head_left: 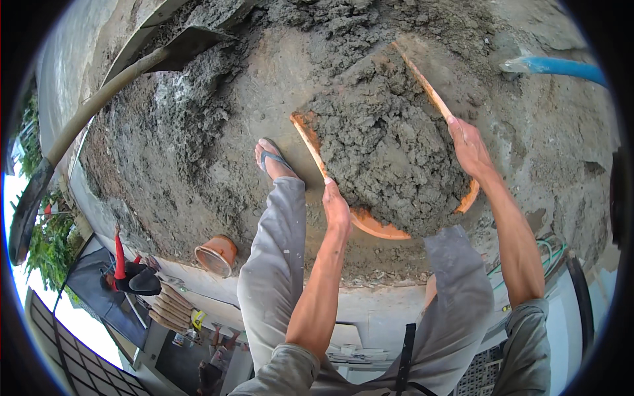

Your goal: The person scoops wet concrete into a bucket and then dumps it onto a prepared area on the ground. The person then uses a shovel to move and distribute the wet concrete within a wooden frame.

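A shallow orange pan [378, 227] heaped with wet grey mortar [386, 142] rests on a concrete slab. My left hand [335, 206] grips the pan's near-left rim. My right hand [467, 145] grips its right rim. My left foot in a sandal [272, 158] stands on the slab just left of the pan. My legs in grey trousers frame the pan's near side.
A large pile of grey mortar [198, 112] covers the slab to the left and behind. A long-handled shovel [99, 99] lies across the upper left. A blue pipe [555, 66] enters at upper right. An orange bucket [216, 255] sits near the slab's edge, with a drop below.
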Demonstrator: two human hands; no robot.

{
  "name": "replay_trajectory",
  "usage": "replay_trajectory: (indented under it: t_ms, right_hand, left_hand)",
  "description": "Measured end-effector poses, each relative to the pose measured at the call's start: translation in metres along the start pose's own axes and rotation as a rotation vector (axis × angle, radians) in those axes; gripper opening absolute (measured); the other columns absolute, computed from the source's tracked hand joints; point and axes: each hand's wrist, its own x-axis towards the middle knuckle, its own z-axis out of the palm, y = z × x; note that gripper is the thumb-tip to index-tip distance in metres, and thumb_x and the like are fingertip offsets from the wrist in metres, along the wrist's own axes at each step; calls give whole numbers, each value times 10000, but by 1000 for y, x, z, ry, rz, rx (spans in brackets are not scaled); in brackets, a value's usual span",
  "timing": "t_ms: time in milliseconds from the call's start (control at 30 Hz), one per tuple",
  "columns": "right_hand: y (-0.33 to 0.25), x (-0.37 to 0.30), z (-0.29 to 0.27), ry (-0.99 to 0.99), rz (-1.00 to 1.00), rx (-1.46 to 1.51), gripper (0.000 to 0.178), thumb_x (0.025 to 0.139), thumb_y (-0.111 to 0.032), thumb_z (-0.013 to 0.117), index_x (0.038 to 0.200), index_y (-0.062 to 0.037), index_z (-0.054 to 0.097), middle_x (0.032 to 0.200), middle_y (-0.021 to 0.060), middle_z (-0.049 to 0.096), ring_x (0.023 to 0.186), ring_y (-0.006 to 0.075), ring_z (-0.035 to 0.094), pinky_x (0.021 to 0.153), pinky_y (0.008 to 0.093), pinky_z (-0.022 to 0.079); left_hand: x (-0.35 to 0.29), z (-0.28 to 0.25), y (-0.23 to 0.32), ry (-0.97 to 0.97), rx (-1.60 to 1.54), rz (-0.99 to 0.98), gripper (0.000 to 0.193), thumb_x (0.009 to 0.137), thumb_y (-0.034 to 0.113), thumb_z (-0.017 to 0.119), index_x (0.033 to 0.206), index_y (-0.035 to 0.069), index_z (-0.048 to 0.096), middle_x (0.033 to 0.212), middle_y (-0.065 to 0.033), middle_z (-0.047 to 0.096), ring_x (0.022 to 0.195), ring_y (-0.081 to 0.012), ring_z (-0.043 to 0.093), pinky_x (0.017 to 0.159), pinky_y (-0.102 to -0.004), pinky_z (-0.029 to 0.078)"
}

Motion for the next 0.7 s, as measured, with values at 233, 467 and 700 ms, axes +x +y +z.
replay_trajectory:
  t_ms: [233,467,700]
  right_hand:
    - [-254,-202,-65,-99,-364,-253,489,956,-435,318,834,-10,527,710,264,553,733,483,522,654,537,394]
    - [-479,-421,-67,-56,-562,-491,506,949,-430,332,777,-3,541,677,262,550,723,484,533,656,528,411]
    - [-703,-462,-50,-153,-748,-404,526,963,-428,318,716,16,455,589,152,418,567,299,402,562,405,344]
  left_hand:
    - [-240,-157,95,115,-395,108,565,987,427,287,1304,-31,382,1289,-106,466,1169,-218,443,1018,-342,323]
    - [-425,-319,159,185,-656,83,544,999,385,230,1309,-39,373,1297,-129,464,1179,-230,444,1021,-332,318]
    - [-488,-439,318,372,-561,166,553,991,390,268,1260,-69,418,1062,-144,548,994,-187,466,906,-292,350]
